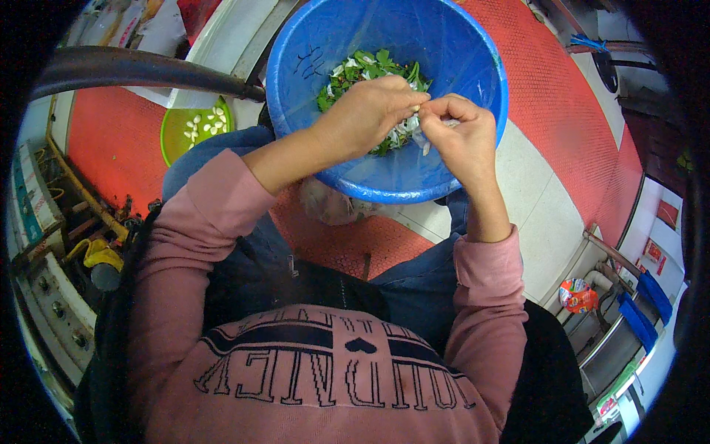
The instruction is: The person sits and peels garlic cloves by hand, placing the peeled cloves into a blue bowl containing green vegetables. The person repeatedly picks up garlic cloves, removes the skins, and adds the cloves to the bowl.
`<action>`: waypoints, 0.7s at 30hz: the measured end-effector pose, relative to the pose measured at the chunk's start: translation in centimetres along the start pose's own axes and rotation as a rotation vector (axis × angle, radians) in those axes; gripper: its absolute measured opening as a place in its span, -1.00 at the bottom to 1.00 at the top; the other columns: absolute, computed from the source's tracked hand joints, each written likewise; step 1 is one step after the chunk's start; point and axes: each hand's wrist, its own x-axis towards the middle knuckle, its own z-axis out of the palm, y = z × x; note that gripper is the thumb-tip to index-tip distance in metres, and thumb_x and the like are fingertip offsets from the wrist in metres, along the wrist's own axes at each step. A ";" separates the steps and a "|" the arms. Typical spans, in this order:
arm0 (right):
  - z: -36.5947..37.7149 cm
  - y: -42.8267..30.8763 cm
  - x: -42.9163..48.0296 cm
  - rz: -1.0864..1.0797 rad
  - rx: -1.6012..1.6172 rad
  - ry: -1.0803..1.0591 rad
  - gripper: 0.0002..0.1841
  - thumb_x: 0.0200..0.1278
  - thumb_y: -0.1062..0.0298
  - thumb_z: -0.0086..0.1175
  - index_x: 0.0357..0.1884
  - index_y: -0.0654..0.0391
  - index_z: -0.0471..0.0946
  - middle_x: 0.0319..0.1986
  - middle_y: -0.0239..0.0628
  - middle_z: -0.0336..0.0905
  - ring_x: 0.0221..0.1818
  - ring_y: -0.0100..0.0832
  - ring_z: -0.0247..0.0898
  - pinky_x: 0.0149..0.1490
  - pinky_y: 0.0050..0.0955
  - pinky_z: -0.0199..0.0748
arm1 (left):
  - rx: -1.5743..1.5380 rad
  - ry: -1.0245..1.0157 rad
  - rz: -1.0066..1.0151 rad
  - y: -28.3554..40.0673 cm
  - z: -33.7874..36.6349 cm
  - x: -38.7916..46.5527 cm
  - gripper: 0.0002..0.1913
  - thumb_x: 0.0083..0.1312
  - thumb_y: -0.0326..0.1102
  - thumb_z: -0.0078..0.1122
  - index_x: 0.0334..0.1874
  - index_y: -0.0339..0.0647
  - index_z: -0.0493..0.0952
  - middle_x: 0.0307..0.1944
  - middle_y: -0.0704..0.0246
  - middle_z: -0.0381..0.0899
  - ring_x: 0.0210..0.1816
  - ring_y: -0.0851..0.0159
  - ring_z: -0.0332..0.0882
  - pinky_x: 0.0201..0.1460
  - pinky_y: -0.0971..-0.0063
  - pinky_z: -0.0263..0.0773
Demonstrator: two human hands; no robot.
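Over a large blue bin (349, 186) lined with clear plastic, my left hand (371, 114) and my right hand (460, 127) meet at the fingertips. Between them is a small pale piece, likely a garlic clove (416, 108), pinched by my left fingers. Thin whitish skin hangs below my right fingers, which are curled close against the clove. Inside the bin lie green leaves (383, 64) mixed with white skins. To the left, by my knee, a green bowl (166, 130) holds several peeled garlic cloves (214, 121).
A dark metal bar (144, 66) runs from the upper left towards the bin. Red matting (105, 144) and pale tiles (521, 205) cover the floor. A clear plastic bag (327, 202) lies under the bin's near edge. At right stands a metal rack with blue parts (638, 322).
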 end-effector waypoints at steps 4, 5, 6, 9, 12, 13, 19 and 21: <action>0.2 -0.4 -0.1 0.050 0.003 0.033 -0.92 -0.10 0.46 0.14 -0.54 0.26 0.58 -0.61 -0.33 0.53 -0.55 -0.56 0.41 -0.40 -0.59 0.37 | -0.085 0.000 -0.049 0.4 -0.2 0.1 -0.71 0.16 -0.54 0.07 -0.04 -0.25 0.50 -0.39 0.28 0.50 -0.38 0.28 0.50 -0.32 0.51 0.41; 0.1 -0.3 0.0 0.108 0.080 0.037 -0.92 -0.08 0.46 0.13 -0.54 0.26 0.58 -0.61 -0.33 0.54 -0.56 -0.57 0.41 -0.41 -0.61 0.37 | -0.148 0.025 -0.054 0.4 -0.2 0.1 -0.71 0.16 -0.53 0.08 -0.04 -0.25 0.51 -0.38 0.29 0.51 -0.38 0.31 0.50 -0.33 0.52 0.41; 0.1 -0.1 0.1 0.165 0.159 0.042 -0.91 -0.06 0.45 0.13 -0.53 0.26 0.58 -0.60 -0.34 0.54 -0.56 -0.58 0.40 -0.42 -0.63 0.36 | -0.209 0.048 -0.059 0.6 -0.3 0.3 -0.72 0.16 -0.52 0.09 -0.05 -0.25 0.51 -0.37 0.30 0.53 -0.38 0.33 0.50 -0.34 0.52 0.41; 0.0 -0.4 0.1 0.302 0.381 0.014 -0.90 0.00 0.45 0.11 -0.49 0.28 0.56 -0.59 -0.34 0.53 -0.58 -0.58 0.41 -0.45 -0.66 0.36 | -0.318 0.009 -0.269 1.6 -1.1 0.5 -0.74 0.17 -0.51 0.12 -0.06 -0.28 0.53 -0.30 0.29 0.57 -0.33 0.40 0.54 -0.31 0.59 0.44; -0.2 -0.4 0.2 0.389 0.587 -0.007 -0.89 0.04 0.45 0.07 -0.44 0.29 0.55 -0.58 -0.31 0.52 -0.59 -0.57 0.41 -0.46 -0.65 0.36 | -0.665 0.004 -0.411 0.9 -0.9 0.4 -0.73 0.23 -0.45 0.10 -0.02 -0.35 0.49 -0.23 0.24 0.57 -0.27 0.40 0.56 -0.23 0.61 0.50; -0.3 -0.3 0.2 0.413 0.653 -0.007 -0.89 0.05 0.46 0.06 -0.42 0.30 0.54 -0.58 -0.30 0.51 -0.59 -0.56 0.41 -0.47 -0.65 0.36 | -0.777 0.033 -0.468 0.8 -1.0 0.5 -0.72 0.24 -0.44 0.08 -0.01 -0.37 0.47 -0.20 0.22 0.57 -0.25 0.38 0.56 -0.20 0.59 0.51; -0.8 -0.1 0.7 0.396 0.515 0.158 -0.87 0.09 0.42 0.04 -0.46 0.28 0.53 -0.59 -0.29 0.50 -0.61 -0.55 0.40 -0.49 -0.66 0.32 | -0.940 0.105 -0.543 0.3 -1.3 0.9 -0.69 0.32 -0.39 -0.03 0.06 -0.41 0.40 -0.12 0.17 0.53 -0.23 0.33 0.57 -0.15 0.51 0.54; -0.5 -0.3 0.6 0.321 0.353 0.147 -0.88 0.06 0.42 0.12 -0.47 0.27 0.53 -0.61 -0.38 0.47 -0.63 -0.62 0.31 -0.49 -0.70 0.26 | -0.855 0.066 -0.494 0.1 -0.9 0.6 -0.70 0.33 -0.41 -0.06 0.07 -0.39 0.41 -0.13 0.20 0.54 -0.24 0.34 0.57 -0.17 0.53 0.53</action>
